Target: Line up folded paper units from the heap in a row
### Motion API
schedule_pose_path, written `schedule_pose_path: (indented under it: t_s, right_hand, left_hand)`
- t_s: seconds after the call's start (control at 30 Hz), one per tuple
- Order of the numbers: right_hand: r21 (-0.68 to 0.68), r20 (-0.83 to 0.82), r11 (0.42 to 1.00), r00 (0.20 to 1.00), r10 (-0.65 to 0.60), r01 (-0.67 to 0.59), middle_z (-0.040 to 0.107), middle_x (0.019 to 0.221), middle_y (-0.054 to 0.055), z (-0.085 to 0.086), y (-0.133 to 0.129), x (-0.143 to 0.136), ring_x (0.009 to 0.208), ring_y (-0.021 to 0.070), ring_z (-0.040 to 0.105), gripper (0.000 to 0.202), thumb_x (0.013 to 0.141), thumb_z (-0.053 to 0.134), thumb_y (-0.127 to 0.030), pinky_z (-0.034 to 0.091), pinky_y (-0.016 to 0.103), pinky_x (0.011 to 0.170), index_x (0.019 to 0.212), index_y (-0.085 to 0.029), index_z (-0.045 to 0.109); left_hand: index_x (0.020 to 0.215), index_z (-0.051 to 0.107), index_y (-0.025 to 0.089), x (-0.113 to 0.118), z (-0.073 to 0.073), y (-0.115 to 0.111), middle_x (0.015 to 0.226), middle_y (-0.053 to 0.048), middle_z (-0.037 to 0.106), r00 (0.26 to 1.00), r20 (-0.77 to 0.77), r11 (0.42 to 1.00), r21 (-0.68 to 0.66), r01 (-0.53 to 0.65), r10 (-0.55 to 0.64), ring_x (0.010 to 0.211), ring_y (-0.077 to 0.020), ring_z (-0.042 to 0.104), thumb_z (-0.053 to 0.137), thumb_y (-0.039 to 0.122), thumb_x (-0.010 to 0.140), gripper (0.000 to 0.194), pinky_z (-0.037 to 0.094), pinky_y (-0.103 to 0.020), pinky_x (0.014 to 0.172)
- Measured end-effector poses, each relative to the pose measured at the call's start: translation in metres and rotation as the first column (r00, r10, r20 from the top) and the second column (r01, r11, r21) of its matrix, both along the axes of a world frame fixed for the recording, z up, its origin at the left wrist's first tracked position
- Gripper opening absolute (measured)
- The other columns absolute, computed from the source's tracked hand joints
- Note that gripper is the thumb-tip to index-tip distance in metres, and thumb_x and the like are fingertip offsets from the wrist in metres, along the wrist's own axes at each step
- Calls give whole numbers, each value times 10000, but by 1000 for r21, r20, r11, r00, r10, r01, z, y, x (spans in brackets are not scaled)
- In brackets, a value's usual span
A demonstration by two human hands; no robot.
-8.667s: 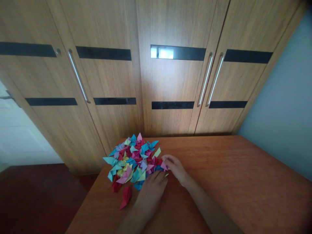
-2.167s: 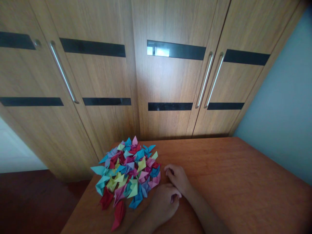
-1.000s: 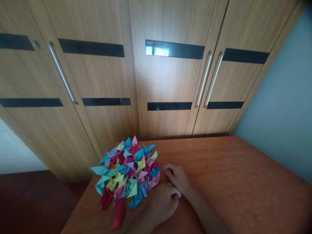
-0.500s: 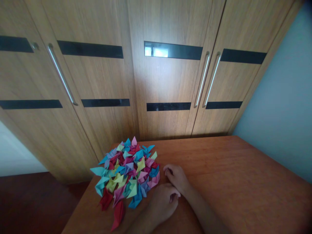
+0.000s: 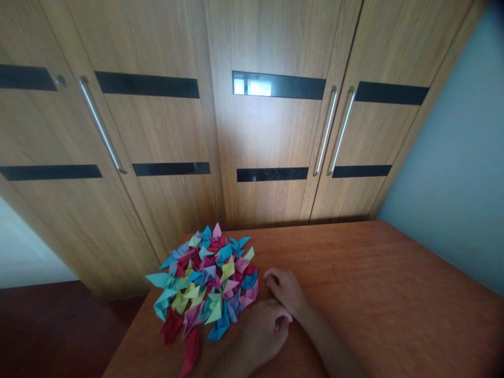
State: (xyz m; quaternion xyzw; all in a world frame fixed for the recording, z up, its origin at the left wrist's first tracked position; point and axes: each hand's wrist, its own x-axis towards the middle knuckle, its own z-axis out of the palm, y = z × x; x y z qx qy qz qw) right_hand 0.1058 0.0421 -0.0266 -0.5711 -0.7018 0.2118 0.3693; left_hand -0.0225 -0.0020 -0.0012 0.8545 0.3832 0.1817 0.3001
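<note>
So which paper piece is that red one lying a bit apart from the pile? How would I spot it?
Start at the wooden table and find the pile of coloured folded papers near its left edge. The red piece lies at the pile's near end, left of the left hand. It is long, narrow and sticks out on its own towards the table's near edge.

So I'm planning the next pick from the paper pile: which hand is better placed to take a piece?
Probably the left hand: it rests closest to the near edge of the paper pile.

Hands (image 5: pixel 275 310) beside paper pile (image 5: pixel 207 286)
</note>
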Motion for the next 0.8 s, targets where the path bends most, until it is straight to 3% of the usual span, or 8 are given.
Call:
schedule_pose_path:
  t_s: [0.8]
  right_hand:
    - [-14,-36,1000,999,-2,2,674,773,9,-2,1,-1,740,146,607,274,773,404,-136,414,235,703,805,-204,668]
  left_hand:
    - [820,671,204,0,-7,2,823,-17,686,1000,-4,1000,22,8,-8,741,-151,592,448,115,772,245,383,-230,646]
